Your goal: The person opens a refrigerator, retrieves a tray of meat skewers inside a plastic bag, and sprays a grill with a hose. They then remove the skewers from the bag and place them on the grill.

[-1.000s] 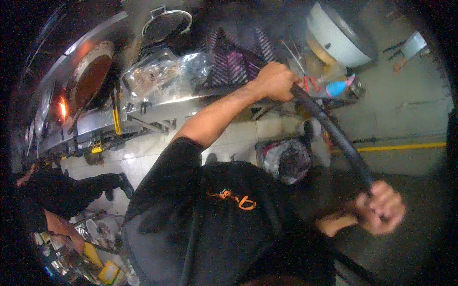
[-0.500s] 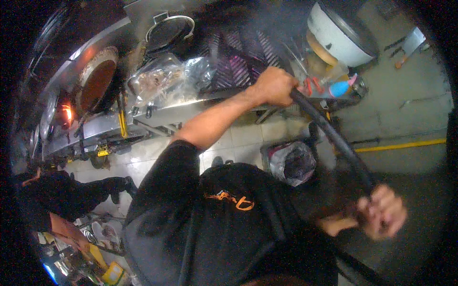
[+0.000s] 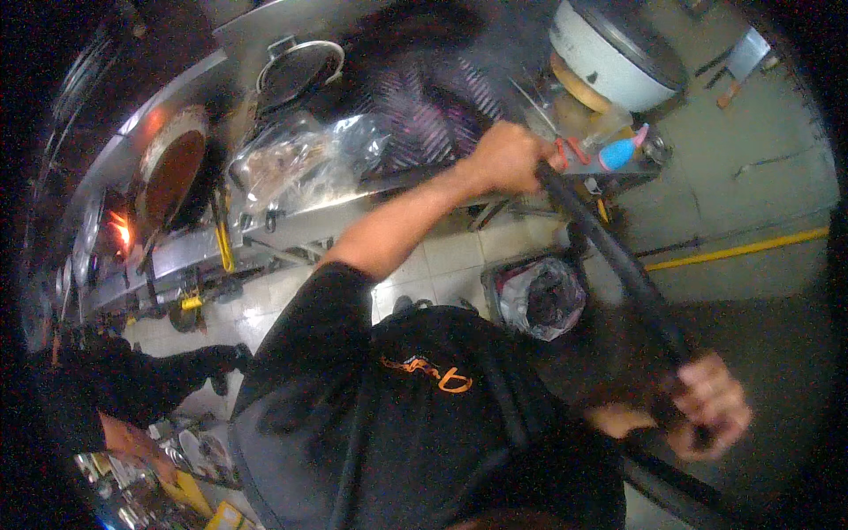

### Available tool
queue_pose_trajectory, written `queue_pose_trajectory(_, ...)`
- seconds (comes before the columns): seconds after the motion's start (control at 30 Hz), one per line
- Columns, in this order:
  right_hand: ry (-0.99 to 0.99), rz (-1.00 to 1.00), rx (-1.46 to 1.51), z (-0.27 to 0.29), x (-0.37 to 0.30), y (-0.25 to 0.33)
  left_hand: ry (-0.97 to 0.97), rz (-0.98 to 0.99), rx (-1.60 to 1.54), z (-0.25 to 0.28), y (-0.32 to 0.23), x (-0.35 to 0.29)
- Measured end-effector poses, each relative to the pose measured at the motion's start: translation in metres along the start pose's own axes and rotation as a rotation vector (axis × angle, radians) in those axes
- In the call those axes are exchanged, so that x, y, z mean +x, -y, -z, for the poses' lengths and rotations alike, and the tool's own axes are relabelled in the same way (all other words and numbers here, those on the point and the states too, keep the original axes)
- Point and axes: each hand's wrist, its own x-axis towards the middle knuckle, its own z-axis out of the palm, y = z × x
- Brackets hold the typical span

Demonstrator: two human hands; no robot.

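Note:
A thick black pole slants across in front of me from upper middle to lower right. My left hand is closed around its upper end, with the arm stretched forward over the counter's near edge. Lower down on the right, my right hand is wrapped round the other part of the pole, blurred by motion. Another dark bar-like length shows below that hand, and I cannot tell if it belongs to the same pole. Just past my left hand lie red-handled scissors and a blue bottle with a pink tip.
A flame burns near a large pan at left. Clear plastic bags and a lidded pot occupy the counter. A white pot stands far right, a lined bin below. Another person is at left.
The view has shifted slightly, so the counter things sit a little further left. My right hand has moved slightly lower; both hands keep hold of the pole.

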Motion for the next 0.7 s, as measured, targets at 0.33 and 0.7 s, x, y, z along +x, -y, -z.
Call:
queue_pose_trajectory(0.33, 0.12, -0.256, -0.693, 0.023, -0.003, -0.008, -0.033, 0.046, -0.034, -0.005, 0.007, -0.011)
queue_pose_trajectory(0.7, 0.034, -0.065, 0.062, 0.009, 0.026, -0.005, -0.361, 0.007, -0.047, 0.001, -0.003, -0.006)
